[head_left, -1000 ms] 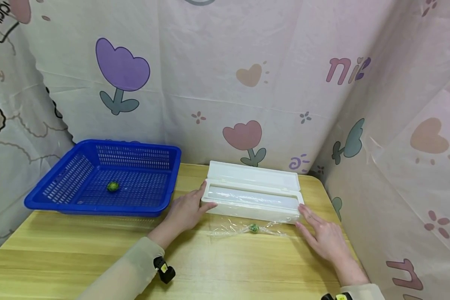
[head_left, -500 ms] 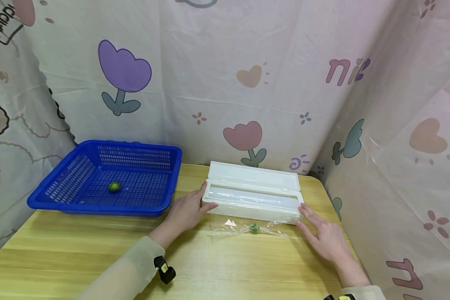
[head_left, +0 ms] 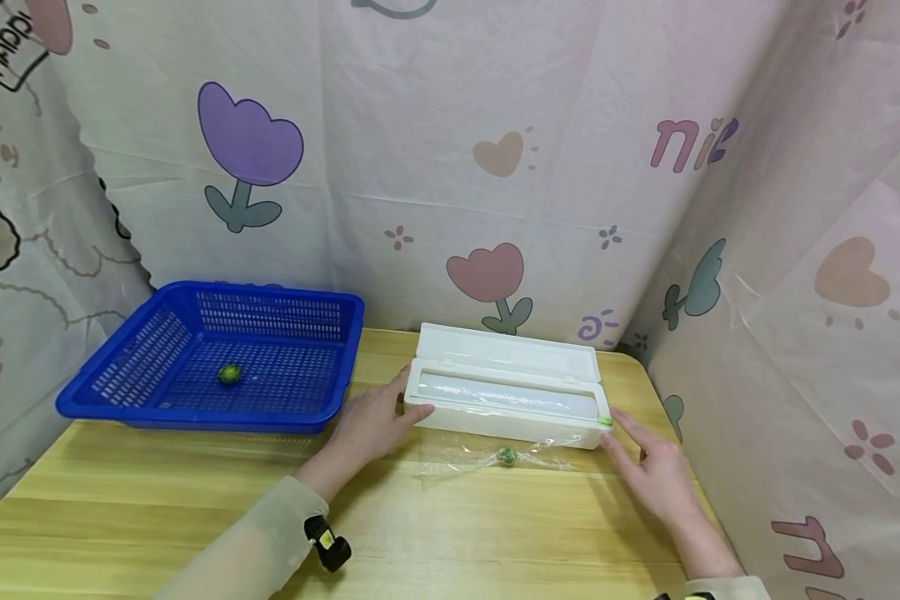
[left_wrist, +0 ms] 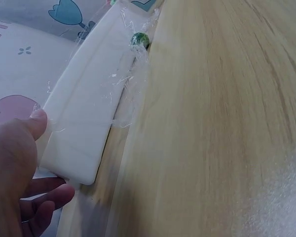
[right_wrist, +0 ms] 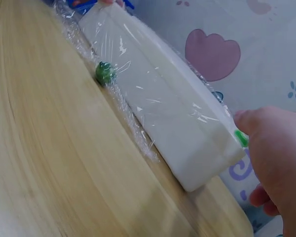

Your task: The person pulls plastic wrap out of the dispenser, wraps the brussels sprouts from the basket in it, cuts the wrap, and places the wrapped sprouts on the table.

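A white cling film dispenser [head_left: 506, 423] lies on the table with its lid [head_left: 508, 350] raised and the film roll [head_left: 506, 394] showing inside. My left hand [head_left: 371, 421] grips its left end, thumb on the front and fingers round the end. At the right end my right hand [head_left: 656, 467] keeps its fingers loosely extended, fingertips close to the green slider [head_left: 605, 421]; in the right wrist view the thumb [right_wrist: 246, 121] overlaps the edge beside it. Clear film [head_left: 457, 458] drapes down the front onto the table, with a small mottled green ball [head_left: 507, 456] in it.
On the left stands a blue plastic basket [head_left: 217, 419] with one small green ball [head_left: 229, 374] inside. A printed curtain [head_left: 390, 150] hangs behind and to the right of the wooden table [head_left: 450, 533].
My right hand has shifted slightly right, off the dispenser's end, which uncovers the green slider. The left hand and the dispenser have stayed in place.
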A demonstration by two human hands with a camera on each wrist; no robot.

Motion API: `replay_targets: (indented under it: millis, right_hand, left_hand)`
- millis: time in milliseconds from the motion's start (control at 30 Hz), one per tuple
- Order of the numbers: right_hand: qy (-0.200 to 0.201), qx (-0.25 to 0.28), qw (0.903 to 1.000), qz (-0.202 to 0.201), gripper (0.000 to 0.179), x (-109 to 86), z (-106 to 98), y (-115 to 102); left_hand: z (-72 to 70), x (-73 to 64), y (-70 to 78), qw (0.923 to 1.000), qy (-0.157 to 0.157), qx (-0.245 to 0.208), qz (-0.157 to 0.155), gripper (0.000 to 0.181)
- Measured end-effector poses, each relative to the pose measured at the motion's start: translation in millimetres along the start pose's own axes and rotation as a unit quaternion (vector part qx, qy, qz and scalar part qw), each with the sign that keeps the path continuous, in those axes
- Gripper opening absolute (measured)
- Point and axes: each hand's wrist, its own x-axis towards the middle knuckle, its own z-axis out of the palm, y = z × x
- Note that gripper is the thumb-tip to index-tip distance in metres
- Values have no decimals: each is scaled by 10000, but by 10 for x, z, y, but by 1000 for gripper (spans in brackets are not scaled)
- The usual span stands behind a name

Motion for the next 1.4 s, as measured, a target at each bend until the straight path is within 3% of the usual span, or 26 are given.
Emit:
replay_targets:
  millis: [267, 533, 833, 1100, 1400]
  right_hand:
    - [264, 450, 9919, 1159, 32, -1, 14, -41]
    - [474, 837, 9743, 2039, 22, -2, 70, -96]
    - [223, 1157, 9611, 2497, 23, -37, 166, -104]
    - [-42, 1441, 9593, 2427, 20, -40, 244, -132]
    - [-3, 2036, 9426, 2646, 22, -28, 331, -236]
  left_hand:
    - [-5, -34, 20, 9986, 211, -404, -280, 87]
    - [-5, -59, 12, 9946, 445, -751, -568, 50]
    - [-16, -87, 19, 9942, 478, -898, -349, 39]
    - [-13, -128, 50, 9929, 605, -989, -263, 32]
    - [14, -163, 119, 9878, 687, -1370, -267, 17]
